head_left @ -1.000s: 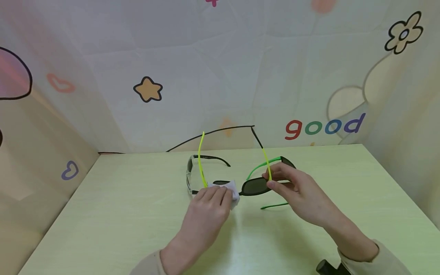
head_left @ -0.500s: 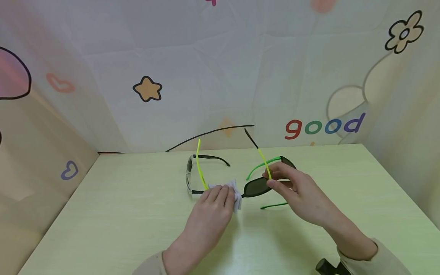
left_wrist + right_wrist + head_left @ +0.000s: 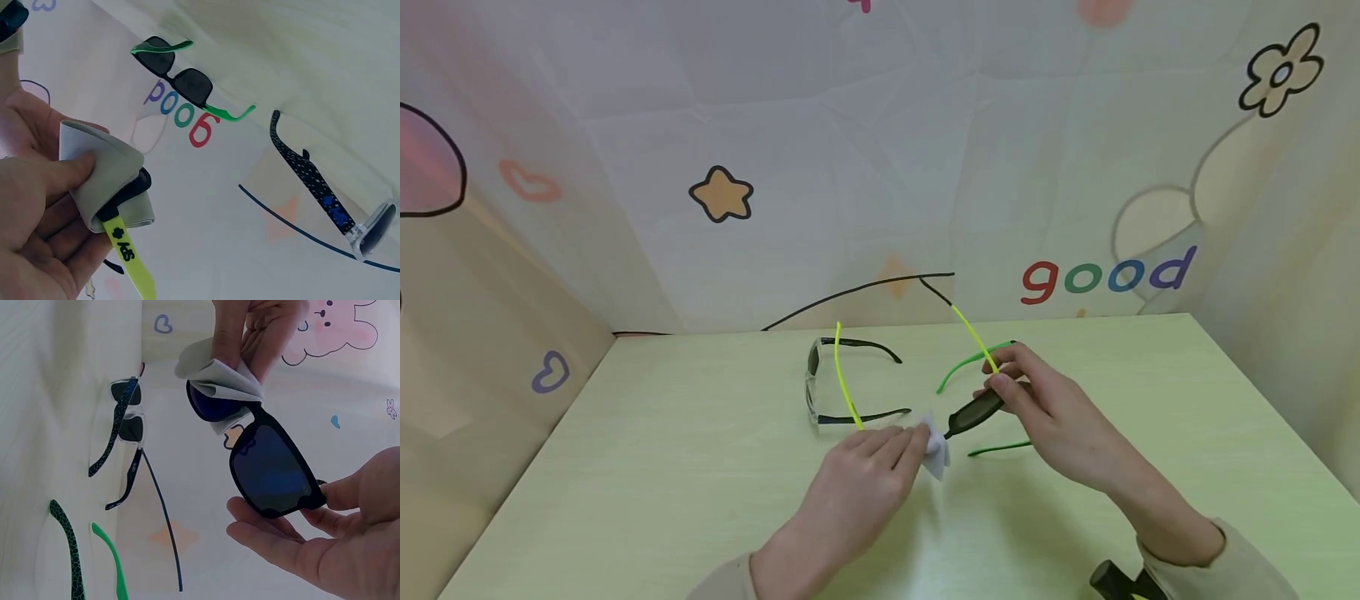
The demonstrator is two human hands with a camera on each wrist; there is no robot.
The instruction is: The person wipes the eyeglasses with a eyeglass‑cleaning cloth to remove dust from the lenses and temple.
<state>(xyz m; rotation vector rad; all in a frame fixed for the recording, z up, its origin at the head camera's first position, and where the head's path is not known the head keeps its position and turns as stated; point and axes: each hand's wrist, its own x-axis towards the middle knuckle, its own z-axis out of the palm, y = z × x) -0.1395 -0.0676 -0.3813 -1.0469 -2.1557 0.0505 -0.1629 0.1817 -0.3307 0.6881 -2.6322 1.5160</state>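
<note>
Left hand (image 3: pixel 850 492) pinches a cloth (image 3: pixel 936 450) round one lens; right hand (image 3: pixel 1063 425) bears the frame

At the left, the left hand is closed narrow on the pale cloth, its thumb pressing the fold, as the left wrist view shows. The cloth wraps round the lens, probably so that one pinch reaches both faces. Just beyond that hand, the clear-framed sunglasses (image 3: pixel 810 385) rest on the table (image 3: pixel 662 467), arms open and pointing right; their place seems to leave the near side free for working.

In the middle, the yellow-armed sunglasses (image 3: pixel 975 414) are held tilted above the table, between the two hands. Being off the surface likely lets fingers get behind the lenses. Their arms are unfolded and point away from the person, which appears to keep them out of the palms.

Further right, the green-armed sunglasses (image 3: pixel 192 85) lie on the table, partly hidden by the right hand in the head view. That hand grips the yellow-armed pair's outer corner near the hinge, thumb against fingers, leaving most of the nearer lens bare and presumably steadying the frame against the cloth's pull.
</note>
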